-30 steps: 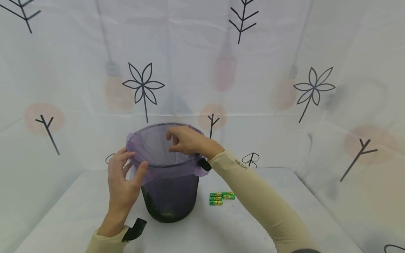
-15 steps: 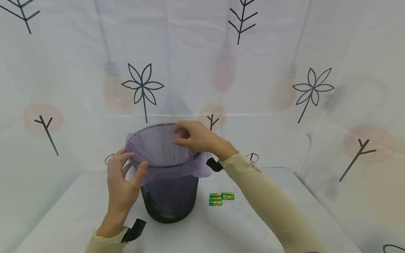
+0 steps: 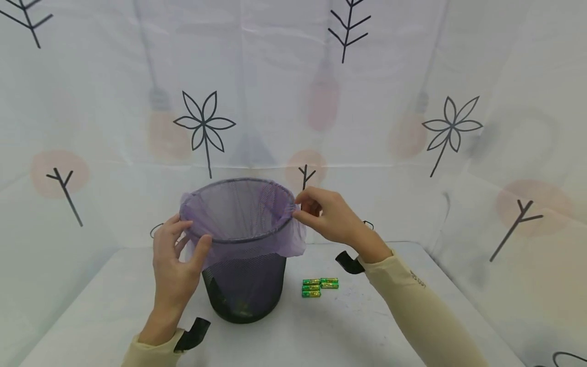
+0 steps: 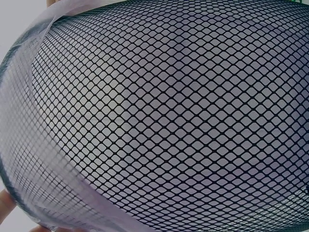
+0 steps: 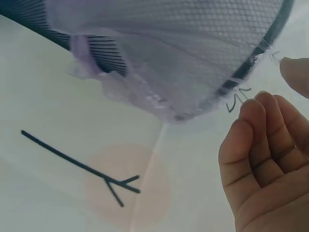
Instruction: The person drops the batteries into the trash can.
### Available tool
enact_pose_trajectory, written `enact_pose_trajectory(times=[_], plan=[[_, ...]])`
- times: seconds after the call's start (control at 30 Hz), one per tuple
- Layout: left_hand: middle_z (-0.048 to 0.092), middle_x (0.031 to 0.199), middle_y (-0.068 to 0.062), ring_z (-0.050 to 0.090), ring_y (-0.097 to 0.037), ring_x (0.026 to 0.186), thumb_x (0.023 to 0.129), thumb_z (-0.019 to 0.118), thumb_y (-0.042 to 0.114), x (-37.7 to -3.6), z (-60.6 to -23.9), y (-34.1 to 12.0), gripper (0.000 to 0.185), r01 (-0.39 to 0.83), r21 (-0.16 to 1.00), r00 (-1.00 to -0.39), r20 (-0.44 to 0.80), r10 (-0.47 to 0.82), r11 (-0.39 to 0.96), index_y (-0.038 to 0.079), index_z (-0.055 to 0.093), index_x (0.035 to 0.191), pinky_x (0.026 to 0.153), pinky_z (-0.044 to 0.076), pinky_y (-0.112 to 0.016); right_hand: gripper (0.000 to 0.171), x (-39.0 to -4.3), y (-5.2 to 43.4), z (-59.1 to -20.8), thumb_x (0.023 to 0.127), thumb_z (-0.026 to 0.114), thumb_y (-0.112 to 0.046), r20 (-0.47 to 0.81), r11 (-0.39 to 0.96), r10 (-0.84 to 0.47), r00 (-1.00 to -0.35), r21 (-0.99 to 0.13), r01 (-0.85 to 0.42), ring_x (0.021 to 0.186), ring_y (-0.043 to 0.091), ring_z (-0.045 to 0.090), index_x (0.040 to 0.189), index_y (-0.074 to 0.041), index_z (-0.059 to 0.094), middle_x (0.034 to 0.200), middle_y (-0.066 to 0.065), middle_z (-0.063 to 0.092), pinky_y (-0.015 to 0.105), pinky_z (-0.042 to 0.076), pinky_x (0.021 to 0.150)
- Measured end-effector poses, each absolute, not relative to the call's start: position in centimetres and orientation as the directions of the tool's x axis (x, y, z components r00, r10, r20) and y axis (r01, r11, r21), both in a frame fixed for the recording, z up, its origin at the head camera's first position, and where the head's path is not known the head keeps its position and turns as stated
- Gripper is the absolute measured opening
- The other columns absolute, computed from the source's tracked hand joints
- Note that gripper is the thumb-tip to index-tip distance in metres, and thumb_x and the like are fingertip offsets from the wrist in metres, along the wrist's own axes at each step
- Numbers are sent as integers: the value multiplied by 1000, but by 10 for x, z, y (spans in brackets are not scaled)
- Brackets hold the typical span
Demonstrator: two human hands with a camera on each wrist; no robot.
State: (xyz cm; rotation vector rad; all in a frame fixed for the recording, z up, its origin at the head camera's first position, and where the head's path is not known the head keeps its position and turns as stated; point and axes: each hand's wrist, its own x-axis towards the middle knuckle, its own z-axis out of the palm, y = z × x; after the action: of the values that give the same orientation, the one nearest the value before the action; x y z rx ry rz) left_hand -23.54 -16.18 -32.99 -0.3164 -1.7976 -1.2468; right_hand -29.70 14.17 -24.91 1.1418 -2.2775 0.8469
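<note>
A black mesh wastebasket [image 3: 243, 300] stands upright, lined with a thin purple bag [image 3: 229, 206] whose edge is folded out over the rim. My left hand [image 3: 174, 260] holds the left side of the rim, thumb toward the front and fingers curved round the outside. In the left wrist view, mesh [image 4: 169, 106] fills most of the picture, with fingertips at the lower left. My right hand [image 3: 330, 214] is at the right side of the rim, fingers bent. The right wrist view shows a gap between its thumb and fingers [image 5: 265, 125], with nothing held and the bag's edge just beyond.
Several green and gold batteries [image 3: 312, 288] lie together on the white table [image 3: 339, 331], right of the wastebasket. A white cloth backdrop [image 3: 275, 102] with plant drawings rises behind and at both sides.
My right hand has come from over the basket's opening out to the right of the rim. The bag's fold on that side now hangs fuller outside. My left hand has stayed in place.
</note>
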Motion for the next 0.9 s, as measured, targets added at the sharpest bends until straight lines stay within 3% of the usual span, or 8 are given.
enact_pose_trajectory(times=[0.4,0.9], plan=[[42,138,-15,45,-27,124,79,74,5,-233,-329,-161,45,649,619,-562,782,-270,443,-3,54,119,97,44,-16,14,-289,168,-314,88,67,-14,566,511,-505,-651,-412,-755,66,8,53,101,-10,63,74,-8,55,23,50,58],[41,139,-11,44,-22,125,82,74,10,-233,-331,-162,45,630,623,-574,776,-262,464,-2,54,120,99,44,-17,15,-289,174,-373,89,67,-17,440,523,-512,-738,-521,-674,65,8,53,102,-15,61,75,-9,55,23,50,58]])
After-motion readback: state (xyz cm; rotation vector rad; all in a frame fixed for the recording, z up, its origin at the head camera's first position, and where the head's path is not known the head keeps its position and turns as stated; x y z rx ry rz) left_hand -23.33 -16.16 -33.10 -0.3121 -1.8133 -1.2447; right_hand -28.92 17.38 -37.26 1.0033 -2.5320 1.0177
